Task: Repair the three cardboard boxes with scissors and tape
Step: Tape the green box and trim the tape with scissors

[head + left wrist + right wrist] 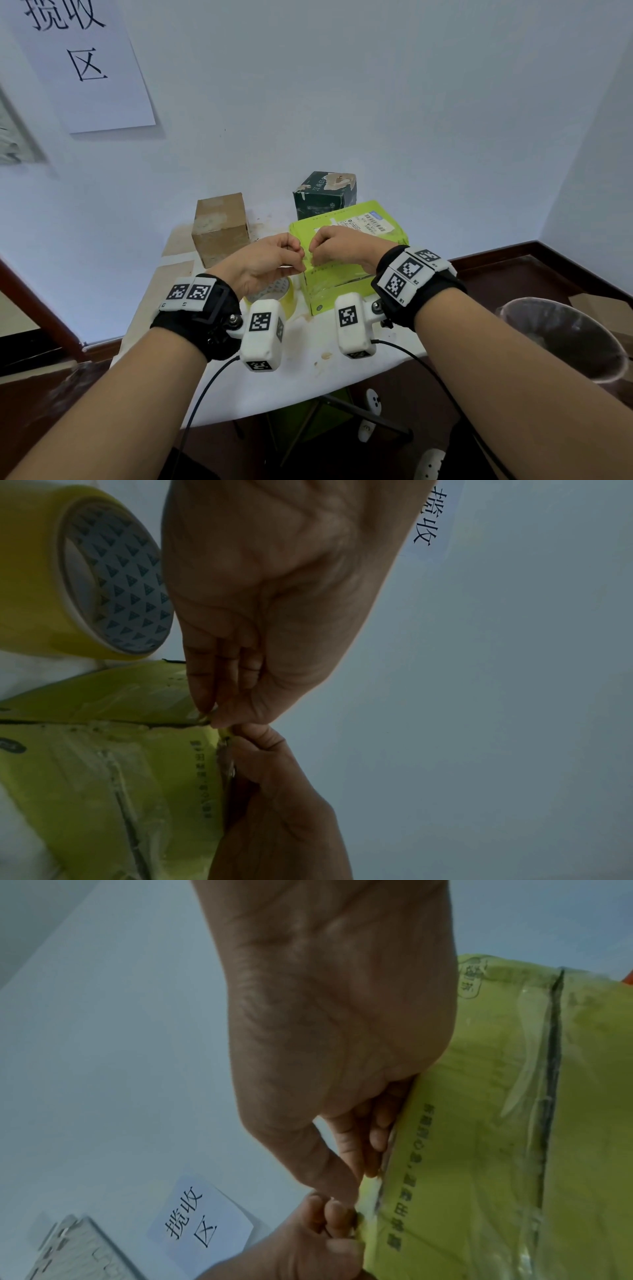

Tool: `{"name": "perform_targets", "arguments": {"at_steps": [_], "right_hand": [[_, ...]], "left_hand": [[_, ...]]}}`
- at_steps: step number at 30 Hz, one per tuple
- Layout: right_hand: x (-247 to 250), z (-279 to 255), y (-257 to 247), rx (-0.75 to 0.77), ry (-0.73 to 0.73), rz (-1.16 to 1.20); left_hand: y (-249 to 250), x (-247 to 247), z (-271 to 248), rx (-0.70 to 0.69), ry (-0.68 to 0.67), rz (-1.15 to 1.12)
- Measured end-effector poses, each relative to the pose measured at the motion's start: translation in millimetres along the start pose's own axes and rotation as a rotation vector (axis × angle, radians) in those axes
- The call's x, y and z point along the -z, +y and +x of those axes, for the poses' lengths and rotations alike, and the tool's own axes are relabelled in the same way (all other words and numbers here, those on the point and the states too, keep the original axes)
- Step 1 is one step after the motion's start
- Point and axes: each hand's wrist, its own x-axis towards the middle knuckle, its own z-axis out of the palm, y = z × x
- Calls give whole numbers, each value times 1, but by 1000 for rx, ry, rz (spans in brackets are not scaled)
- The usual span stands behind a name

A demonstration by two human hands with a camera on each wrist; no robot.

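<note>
A lime-green box with a shipping label stands mid-table. Old clear tape covers its front. Both hands meet at its near top-left corner. My left hand and right hand each pinch the end of a short clear tape strip over that corner edge. In the left wrist view the left fingertips press at the box edge. The right fingers lie along the same edge of the box. A yellow tape roll stands below my left hand. A brown box and a dark green box stand behind. No scissors show.
The small white table stands against a pale wall with a paper sign. A bin lined with a bag sits on the floor to the right. The table's near edge is close below my wrists.
</note>
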Motion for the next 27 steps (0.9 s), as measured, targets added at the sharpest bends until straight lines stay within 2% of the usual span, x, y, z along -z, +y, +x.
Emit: {"name": "perform_targets", "arguments": {"at_steps": [3, 12, 18, 20, 23, 26, 27], "right_hand": [[0, -2, -2, -11, -5, 86], [0, -4, -4, -9, 22, 84], [-1, -6, -7, 8, 48, 99], [0, -7, -8, 30, 93, 118], [5, -7, -10, 81, 225, 110], [7, -4, -11, 112, 306, 133], [7, -4, -11, 112, 320, 150]], "left_hand": [[0, 1, 0, 7, -12, -7], [2, 5, -2, 10, -7, 21], [4, 21, -7, -35, 132, 40], [2, 33, -10, -48, 207, 222], [-6, 45, -16, -41, 236, 665], [-14, 44, -24, 45, 33, 1184], [-16, 42, -25, 97, -46, 1283]]}}
